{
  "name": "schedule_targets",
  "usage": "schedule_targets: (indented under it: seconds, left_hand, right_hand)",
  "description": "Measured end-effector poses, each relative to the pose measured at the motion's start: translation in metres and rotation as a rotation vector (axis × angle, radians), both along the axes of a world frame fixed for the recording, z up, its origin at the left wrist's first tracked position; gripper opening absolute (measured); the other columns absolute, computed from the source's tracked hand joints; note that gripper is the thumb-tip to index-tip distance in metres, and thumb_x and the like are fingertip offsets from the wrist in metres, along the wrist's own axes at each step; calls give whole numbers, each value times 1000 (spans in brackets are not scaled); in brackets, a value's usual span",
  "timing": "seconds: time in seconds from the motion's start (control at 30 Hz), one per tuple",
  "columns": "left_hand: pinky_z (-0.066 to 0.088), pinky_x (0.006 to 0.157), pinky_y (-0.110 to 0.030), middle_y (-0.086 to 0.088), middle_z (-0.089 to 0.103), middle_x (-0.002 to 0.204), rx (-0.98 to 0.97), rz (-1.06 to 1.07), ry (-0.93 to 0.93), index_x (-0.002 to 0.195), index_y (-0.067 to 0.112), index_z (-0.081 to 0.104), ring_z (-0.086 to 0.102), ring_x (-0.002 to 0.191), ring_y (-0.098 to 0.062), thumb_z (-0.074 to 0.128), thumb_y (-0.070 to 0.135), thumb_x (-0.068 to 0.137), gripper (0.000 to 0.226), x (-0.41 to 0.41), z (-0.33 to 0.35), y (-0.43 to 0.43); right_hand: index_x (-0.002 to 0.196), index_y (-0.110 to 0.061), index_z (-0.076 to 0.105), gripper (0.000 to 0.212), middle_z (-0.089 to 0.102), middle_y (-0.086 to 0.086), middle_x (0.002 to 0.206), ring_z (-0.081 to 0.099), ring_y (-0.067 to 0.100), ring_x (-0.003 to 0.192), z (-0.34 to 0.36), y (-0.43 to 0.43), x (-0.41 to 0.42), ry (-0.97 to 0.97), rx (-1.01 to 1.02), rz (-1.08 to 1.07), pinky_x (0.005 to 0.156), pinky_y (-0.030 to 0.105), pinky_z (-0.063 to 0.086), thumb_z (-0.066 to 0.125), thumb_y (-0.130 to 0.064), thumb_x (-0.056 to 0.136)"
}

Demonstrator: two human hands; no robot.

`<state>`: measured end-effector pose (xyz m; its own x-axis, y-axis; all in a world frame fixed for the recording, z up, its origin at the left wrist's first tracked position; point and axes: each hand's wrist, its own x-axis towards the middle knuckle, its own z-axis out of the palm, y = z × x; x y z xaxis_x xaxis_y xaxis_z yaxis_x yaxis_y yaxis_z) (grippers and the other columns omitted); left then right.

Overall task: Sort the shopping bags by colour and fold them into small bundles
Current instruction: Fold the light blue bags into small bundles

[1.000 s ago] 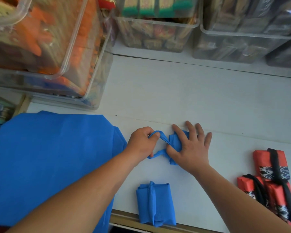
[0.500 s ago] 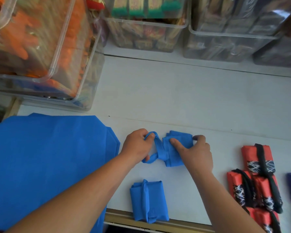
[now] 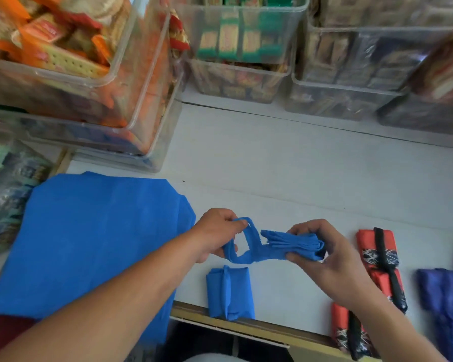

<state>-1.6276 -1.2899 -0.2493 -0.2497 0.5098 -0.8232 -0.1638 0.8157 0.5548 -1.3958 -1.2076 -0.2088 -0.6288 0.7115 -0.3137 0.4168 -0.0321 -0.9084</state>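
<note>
**One blue bundle finished, a second half-tied in both hands**

Nearest the viewer, at the front edge of the white tabletop point(image 3: 298, 178), lies a small square bundle of bright blue fabric point(image 3: 230, 293), bound by its own strap. To its right sit red fabric bundles with black straps point(image 3: 377, 246), at least three, close together. At the far right edge is a heap of darker violet-blue fabric point(image 3: 445, 291); how far it is folded cannot be told.

Just behind the finished blue bundle, both hands hold a second bright blue shopping bag point(image 3: 290, 244), apparently raised off the table. The right hand point(image 3: 322, 254) pinches the bag's folded, layered body between the thumb and curled fingers. The left hand point(image 3: 217, 233) grips the bag's blue handle loop point(image 3: 246, 239), fingers curled round the strap, drawing it out to the left.

Further left, a large flat sheet of blue fabric point(image 3: 89, 244), one or more unfolded bags, spreads across the table and over its edge. Farthest back, clear plastic bins point(image 3: 246, 48) packed with wrapped goods line the tabletop.

The colours already lie in separate groups, so sorting looks largely done. The red group appears folded. Of the blues, one is complete, and the one in hand likely needs its handle wrapped round. The flat blue fabric has yet to be folded.
</note>
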Motion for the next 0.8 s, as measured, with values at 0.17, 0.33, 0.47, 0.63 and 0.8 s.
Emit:
schedule_targets:
  seconds: [0.17, 0.33, 0.47, 0.63, 0.8]
  left_hand:
    - [63, 62, -40, -7, 56, 82, 170, -228, -4, 99, 9, 66, 64, 63, -21, 63, 39, 99, 29, 40, 71, 8]
    - [63, 69, -37, -3, 65, 95, 282, -361, -47, 107, 21, 65, 72, 81, -17, 49, 43, 105, 27, 71, 124, 2]
    - [63, 81, -42, -2, 72, 111, 358, -357, -50, 112, 27, 67, 72, 101, -22, 43, 39, 108, 27, 90, 158, -5]
    - [58, 90, -30, 5, 60, 117, 410, -374, 102, 110, 34, 72, 66, 106, -16, 41, 38, 108, 32, 108, 179, -11]
    - [55, 101, -36, 17, 73, 109, 481, -210, 110, 114, 31, 76, 69, 105, -8, 59, 14, 101, 27, 111, 181, -24]
  right_hand:
    - [103, -34, 66, 30, 70, -17, 104, 69, 13, 89, 42, -10, 28, 7, 491, 283, 71, 34, 55, 85, -35, 79]
    - [101, -26, 72, 31, 68, -19, 94, 63, 4, 80, 74, -9, 46, 115, 813, 261, 69, 30, 51, 89, -36, 77]
    - [94, -20, 72, 32, 68, -14, 100, 64, 10, 77, 83, -5, 60, 96, 906, 203, 62, 33, 53, 93, -25, 71]
    - [91, -28, 62, 30, 60, -10, 137, 68, 3, 101, 89, -3, 66, 123, 783, 227, 65, 29, 58, 87, -30, 75]
    - [94, -40, 51, 27, 68, -18, 108, 65, 16, 93, 89, -4, 64, 163, 627, 251, 68, 43, 56, 74, -41, 81]
